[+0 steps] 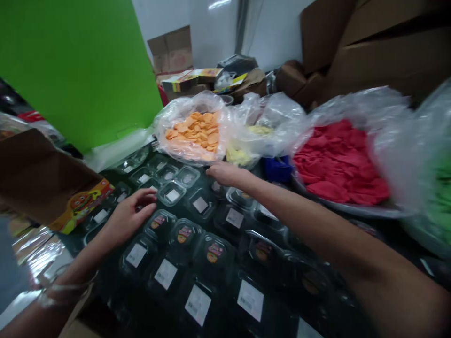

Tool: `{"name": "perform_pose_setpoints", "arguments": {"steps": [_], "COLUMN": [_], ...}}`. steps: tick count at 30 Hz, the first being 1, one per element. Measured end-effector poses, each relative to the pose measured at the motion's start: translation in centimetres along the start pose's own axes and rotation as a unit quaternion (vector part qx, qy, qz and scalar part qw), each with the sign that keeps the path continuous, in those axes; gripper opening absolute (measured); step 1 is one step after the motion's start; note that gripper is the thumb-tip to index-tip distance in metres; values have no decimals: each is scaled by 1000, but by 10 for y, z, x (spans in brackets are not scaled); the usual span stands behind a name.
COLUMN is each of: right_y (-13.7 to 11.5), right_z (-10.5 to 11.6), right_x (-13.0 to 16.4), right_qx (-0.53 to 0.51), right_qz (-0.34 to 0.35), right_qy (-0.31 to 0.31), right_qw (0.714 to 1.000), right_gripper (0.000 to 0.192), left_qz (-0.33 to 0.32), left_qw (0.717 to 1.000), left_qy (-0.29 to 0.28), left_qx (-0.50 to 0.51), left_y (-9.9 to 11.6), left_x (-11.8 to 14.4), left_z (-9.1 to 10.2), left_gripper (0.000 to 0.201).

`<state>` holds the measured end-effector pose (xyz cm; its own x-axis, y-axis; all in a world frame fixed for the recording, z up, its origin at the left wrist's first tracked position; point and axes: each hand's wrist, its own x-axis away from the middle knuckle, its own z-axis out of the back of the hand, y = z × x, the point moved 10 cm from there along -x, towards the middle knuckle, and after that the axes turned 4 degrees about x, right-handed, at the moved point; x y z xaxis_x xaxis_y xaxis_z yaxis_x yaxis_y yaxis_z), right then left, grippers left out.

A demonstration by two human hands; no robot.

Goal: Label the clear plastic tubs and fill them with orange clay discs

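Over the rows of small clear plastic containers [186,239], my left hand [132,211] is held with its fingers loosely bent and the thumb apart; nothing shows in it. My right hand [225,173] reaches across to the far side of the rows, just below a plastic-lined bowl of orange discs [197,131]. Its fingers are curled together, and whatever they may hold is hidden. Some containers carry white labels [165,273], others colourful round stickers [214,252]. Several open container halves [172,193] lie between my two hands.
Right of the orange discs are a bag of pale yellow pieces [239,156], a blue item [277,169] and a large bowl of red pieces [340,164]. Green pieces [444,188] show at the right edge. An open cardboard box [45,173] stands left, below a green panel [81,65].
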<state>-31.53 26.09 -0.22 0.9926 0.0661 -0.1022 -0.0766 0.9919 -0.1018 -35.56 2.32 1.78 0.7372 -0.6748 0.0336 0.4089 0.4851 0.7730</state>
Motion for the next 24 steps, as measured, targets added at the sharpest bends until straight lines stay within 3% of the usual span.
{"name": "perform_pose_setpoints", "arguments": {"steps": [2,3,5,6,9,13,16,18,19,22,24], "right_y": [-18,-35,-85,-118,-182,-204,-206,-212,-216,-230,-235], "right_z": [12,17,16,6,-23,-46,-42,-28,-20,-2,-3], "right_x": [-1,-1,0,0,-2,-14,-13,-7,-3,9,11], "right_qx": [14,13,-11,-44,-72,-85,-118,-177,-223,-350,-338], "right_qz": [-17,-14,32,82,121,104,121,148,165,211,218], "right_qy": [17,22,1,-40,-112,-124,-124,-107,-96,-56,-18], "right_qw": [1000,1000,999,995,984,983,978,967,956,911,915], "right_gripper": [25,24,21,18,22,44,57,66,70,74,66], "left_qz": [-8,-11,-18,-19,-3,1,65,147,187,265,280], "left_qw": [995,990,984,981,973,979,992,985,967,877,836], "left_qy": [44,47,18,-1,-14,33,59,54,47,33,43], "left_qx": [-95,-130,-177,-193,-228,-202,-86,73,166,399,469], "left_y": [-21,-33,-55,-64,-82,-82,-93,-110,-118,-130,-133], "left_x": [41,61,92,103,113,112,123,135,141,147,144], "left_z": [20,20,7,-3,-19,-9,11,16,15,7,4], "left_gripper": [51,52,57,59,59,55,64,70,70,59,48]}}
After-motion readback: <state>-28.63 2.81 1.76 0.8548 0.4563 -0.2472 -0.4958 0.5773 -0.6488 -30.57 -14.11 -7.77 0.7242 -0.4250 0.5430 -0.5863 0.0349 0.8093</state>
